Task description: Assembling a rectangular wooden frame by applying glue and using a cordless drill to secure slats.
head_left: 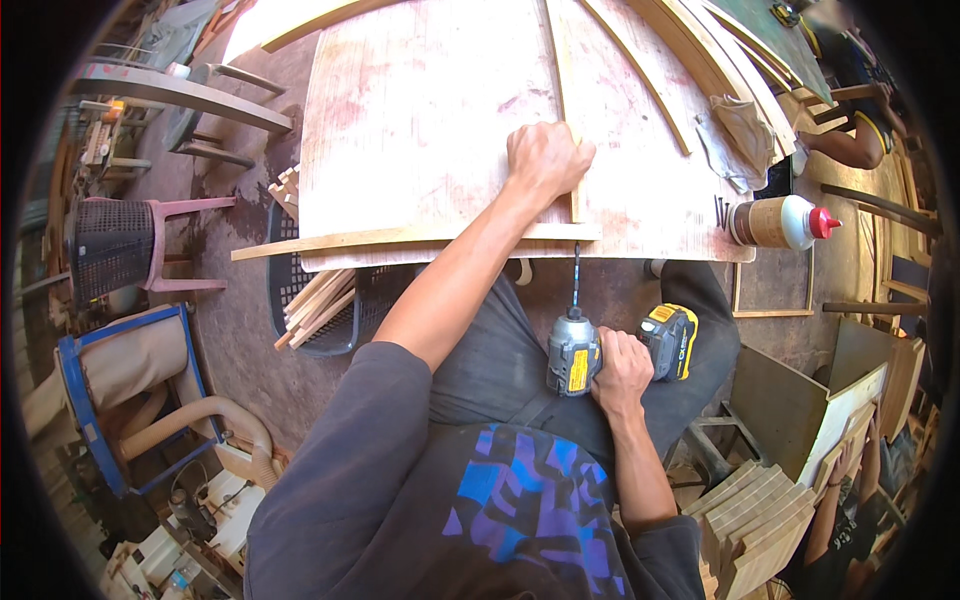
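Observation:
My left hand (548, 160) is closed round a narrow wooden strip (562, 75) that lies lengthwise on the worktable. The near end of that strip meets a second wooden strip (350, 239), which lies crosswise along the table's near edge and sticks out past its left side. In my right hand (622, 372) is a yellow and black cordless drill (575, 358). Its long dark bit (577, 275) points away from me, with the tip at the crosswise strip, close to where the two strips meet. Whether the tip has entered the wood, I cannot tell.
On the pale worktable (420, 110) are more strips, a glue bottle (775, 222) with a red cap, several dark screws (722, 212) and a cloth (740, 135). Below its left side, a dark basket (335, 335) holds wooden sticks. Stacked boards (750, 520) stand at lower right, near another person.

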Demonstrator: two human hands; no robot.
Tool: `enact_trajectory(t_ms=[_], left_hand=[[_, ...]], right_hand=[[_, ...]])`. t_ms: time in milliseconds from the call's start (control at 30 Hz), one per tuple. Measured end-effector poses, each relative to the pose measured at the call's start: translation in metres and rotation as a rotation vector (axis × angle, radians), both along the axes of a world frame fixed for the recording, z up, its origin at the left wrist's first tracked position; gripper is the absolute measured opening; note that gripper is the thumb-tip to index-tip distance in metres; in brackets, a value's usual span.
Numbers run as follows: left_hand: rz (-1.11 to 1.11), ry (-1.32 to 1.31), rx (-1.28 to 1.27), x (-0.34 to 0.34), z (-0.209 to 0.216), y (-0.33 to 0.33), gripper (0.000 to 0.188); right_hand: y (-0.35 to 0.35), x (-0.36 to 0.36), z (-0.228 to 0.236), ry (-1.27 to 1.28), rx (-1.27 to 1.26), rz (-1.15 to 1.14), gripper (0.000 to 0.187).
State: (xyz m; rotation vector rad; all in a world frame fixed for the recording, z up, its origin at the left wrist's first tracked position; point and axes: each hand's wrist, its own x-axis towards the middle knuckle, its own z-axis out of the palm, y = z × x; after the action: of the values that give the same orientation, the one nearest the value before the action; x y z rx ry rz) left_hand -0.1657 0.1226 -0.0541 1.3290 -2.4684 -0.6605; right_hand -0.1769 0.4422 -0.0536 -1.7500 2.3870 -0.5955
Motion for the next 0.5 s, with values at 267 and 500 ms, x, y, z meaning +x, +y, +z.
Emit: enact_trajectory(t_ms=[267, 500], left_hand=[[-0.019, 0.023, -0.011, 0.0008, -0.0028, 0.0005, 0.042], [-0.015, 0.037, -0.008, 0.0013, -0.0017, 0.0019, 0.042]], right_hand=[[-0.0012, 0.0015, -0.0013, -0.009, -0.016, -0.015, 0.025], [-0.0028, 0.0016, 0.0017, 0.006, -0.01, -0.007, 0.027]])
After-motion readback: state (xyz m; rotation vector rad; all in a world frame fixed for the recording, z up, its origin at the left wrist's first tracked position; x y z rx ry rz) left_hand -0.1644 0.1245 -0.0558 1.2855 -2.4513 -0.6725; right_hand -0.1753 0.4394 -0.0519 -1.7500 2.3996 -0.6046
